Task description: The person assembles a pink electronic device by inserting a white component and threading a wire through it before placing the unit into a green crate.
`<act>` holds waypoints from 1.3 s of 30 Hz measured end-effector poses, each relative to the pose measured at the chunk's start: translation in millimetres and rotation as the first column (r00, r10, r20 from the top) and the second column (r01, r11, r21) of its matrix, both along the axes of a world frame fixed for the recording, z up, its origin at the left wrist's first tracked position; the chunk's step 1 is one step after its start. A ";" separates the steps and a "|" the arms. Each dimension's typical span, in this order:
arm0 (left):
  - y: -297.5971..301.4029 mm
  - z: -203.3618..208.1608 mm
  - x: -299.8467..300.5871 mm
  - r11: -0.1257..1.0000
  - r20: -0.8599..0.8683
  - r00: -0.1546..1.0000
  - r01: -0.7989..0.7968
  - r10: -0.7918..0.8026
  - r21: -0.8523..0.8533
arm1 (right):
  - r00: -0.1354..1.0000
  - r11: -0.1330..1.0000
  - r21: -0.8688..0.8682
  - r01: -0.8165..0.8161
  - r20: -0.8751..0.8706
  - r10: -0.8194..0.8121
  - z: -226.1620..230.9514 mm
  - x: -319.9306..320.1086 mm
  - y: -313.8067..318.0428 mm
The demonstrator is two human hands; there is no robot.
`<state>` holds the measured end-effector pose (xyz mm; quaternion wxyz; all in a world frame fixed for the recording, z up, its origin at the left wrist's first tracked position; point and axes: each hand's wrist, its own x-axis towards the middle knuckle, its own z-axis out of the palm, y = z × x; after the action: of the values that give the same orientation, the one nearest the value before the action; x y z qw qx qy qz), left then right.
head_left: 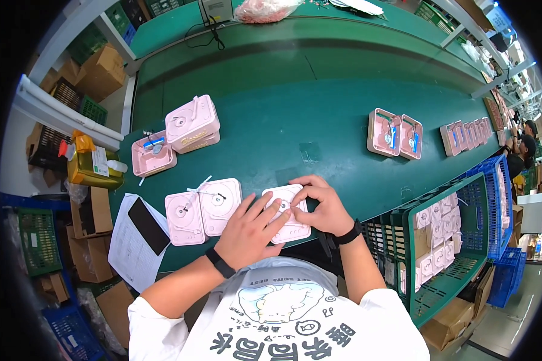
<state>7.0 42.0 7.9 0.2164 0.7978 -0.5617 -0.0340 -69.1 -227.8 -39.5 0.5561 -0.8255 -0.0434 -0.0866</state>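
A pale pink case shaped like a small record player [293, 233] lies near the table's front edge, under both my hands. My left hand [251, 231] rests across its left side, fingers stretched and slightly spread over the top. From the right, my right hand [323, 206] reaches over it, thumb and index finger pinched together near the round disc; whatever lies between them is hidden. Just left are two similar pink cases, one with its round platter [218, 199] showing and one further left [185, 219]. A pale strip [200, 184] lies at their upper edges.
Stacked pink cases [191, 120] stand beside an opened one [153, 153] with a blue part inside. Open pink shells [384, 132] sit further right. A black phone [149, 226] lies on paper [125, 259]. A green crate [412, 283] of pink cases stands at the right edge.
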 end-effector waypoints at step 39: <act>-46.3 -14.7 -3.5 0.953 0.003 0.980 -0.191 0.197 -0.237 | 0.948 0.950 0.000 0.313 0.059 -0.313 -13.0 -42.9 22.3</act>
<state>3.4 -4.2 -6.8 0.3044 0.8182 -0.4835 0.0647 -112.0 -205.4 -52.5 0.5299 -0.8216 0.0716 -0.1975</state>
